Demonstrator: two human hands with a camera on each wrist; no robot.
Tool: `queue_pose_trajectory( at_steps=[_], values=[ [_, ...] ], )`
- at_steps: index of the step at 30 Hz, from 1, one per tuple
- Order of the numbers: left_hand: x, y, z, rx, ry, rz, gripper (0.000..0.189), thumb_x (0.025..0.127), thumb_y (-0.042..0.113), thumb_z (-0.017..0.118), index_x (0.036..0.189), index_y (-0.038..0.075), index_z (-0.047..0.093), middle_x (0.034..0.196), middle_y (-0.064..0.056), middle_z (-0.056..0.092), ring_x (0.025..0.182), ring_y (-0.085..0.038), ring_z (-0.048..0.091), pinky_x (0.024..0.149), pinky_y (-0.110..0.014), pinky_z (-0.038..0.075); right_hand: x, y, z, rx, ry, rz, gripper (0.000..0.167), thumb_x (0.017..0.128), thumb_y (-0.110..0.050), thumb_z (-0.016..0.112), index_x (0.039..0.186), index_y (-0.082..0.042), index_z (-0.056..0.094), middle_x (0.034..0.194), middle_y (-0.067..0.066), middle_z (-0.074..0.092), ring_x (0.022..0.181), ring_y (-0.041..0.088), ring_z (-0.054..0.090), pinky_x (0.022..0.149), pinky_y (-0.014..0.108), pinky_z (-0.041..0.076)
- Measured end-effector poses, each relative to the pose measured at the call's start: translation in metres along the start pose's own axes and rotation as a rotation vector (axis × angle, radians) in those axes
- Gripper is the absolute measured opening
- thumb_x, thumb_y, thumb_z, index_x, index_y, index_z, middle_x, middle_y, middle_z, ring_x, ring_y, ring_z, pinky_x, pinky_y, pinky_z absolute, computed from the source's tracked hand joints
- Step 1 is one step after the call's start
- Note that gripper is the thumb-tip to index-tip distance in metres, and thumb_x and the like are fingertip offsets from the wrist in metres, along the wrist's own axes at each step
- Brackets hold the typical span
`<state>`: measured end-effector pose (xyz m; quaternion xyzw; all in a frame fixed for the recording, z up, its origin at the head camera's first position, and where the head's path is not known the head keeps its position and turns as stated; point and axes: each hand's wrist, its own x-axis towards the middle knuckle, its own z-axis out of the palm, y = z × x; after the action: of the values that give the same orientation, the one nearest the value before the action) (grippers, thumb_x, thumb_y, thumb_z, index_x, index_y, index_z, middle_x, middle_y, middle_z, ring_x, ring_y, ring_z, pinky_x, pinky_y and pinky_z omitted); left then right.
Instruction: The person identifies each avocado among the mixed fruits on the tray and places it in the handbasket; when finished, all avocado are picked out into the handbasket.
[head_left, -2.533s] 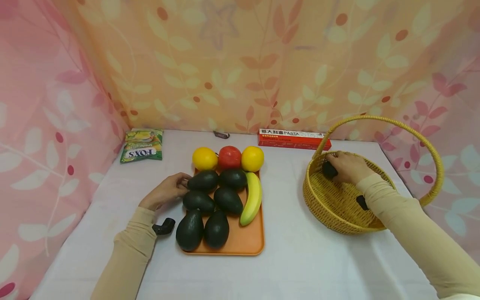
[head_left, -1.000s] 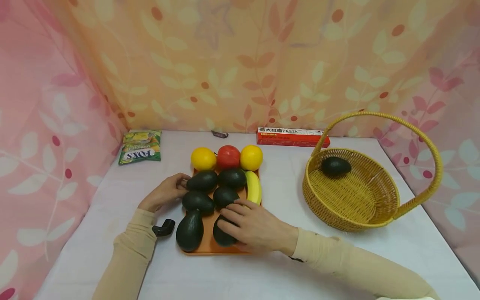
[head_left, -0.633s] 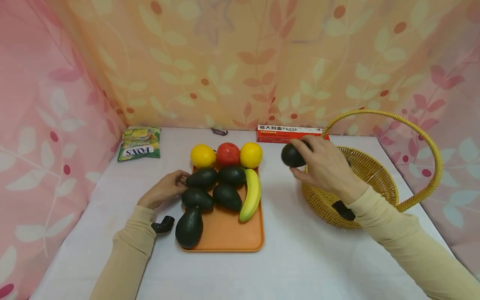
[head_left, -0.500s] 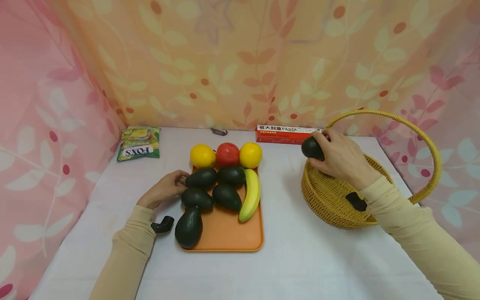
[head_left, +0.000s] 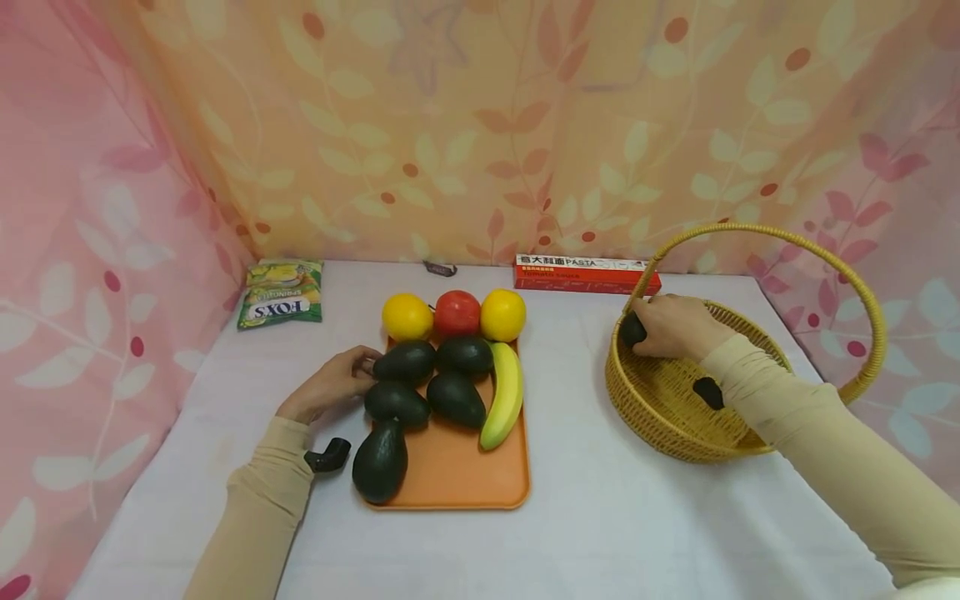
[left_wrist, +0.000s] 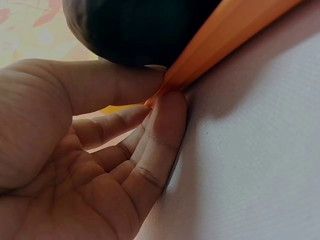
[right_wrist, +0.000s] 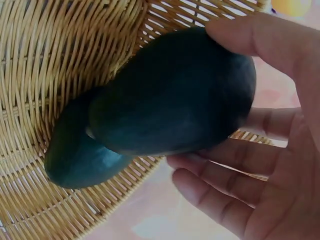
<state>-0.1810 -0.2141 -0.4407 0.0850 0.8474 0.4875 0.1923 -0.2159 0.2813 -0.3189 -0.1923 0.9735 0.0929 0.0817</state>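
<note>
My left hand [head_left: 332, 386] pinches the left rim of the orange tray [head_left: 483, 479] between thumb and fingers, as the left wrist view shows at the tray edge [left_wrist: 210, 47]. Several dark green avocados [head_left: 381, 461] lie on the tray, with a banana [head_left: 504, 398] along its right side. Inside the wicker basket [head_left: 648, 421], my right hand [head_left: 678, 327] grips an avocado [right_wrist: 175, 95] by one end, thumb above and fingers beneath. Under it in the right wrist view, a second avocado [right_wrist: 82, 145] rests against the basket wall; the head view hides that one behind the hand.
Two yellow fruits [head_left: 407, 317] and a red fruit [head_left: 457, 314] line the tray's far end. A red pasta box [head_left: 585, 275] stands behind, beside the basket's tall handle [head_left: 813, 250]. At the back left lies a green Fox's packet [head_left: 281, 293], and a small dark item [head_left: 440, 269] sits at the back.
My right hand put one avocado in the basket, took another from the tray's front, and carried it right into the basket. My left hand has stayed at the tray's edge.
</note>
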Motion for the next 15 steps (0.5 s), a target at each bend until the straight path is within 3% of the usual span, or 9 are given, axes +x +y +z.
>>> queue_pose_trajectory(
  at_steps=[10,15],
  values=[
    [-0.001,-0.001,0.0,0.009,-0.008,0.05,0.054,0.086,0.014,0.064,0.131,-0.008,0.045,0.111,-0.02,0.064,0.091,-0.019,0.061,0.075,-0.025,0.049,0.003,-0.007,0.015,0.028,-0.043,-0.057,0.054,0.074,-0.025,0.079,0.114,0.005,0.058,0.1,0.025,0.068,0.089,0.042,0.067,0.076,0.054,0.054],
    [0.0,-0.003,0.0,0.01,-0.005,0.009,0.052,0.087,0.013,0.064,0.132,-0.004,0.047,0.115,-0.021,0.063,0.094,-0.021,0.061,0.079,-0.026,0.049,0.003,-0.005,0.023,0.041,-0.02,-0.075,0.057,0.074,-0.024,0.081,0.116,0.007,0.058,0.101,0.027,0.067,0.09,0.043,0.066,0.078,0.054,0.054]
  ],
)
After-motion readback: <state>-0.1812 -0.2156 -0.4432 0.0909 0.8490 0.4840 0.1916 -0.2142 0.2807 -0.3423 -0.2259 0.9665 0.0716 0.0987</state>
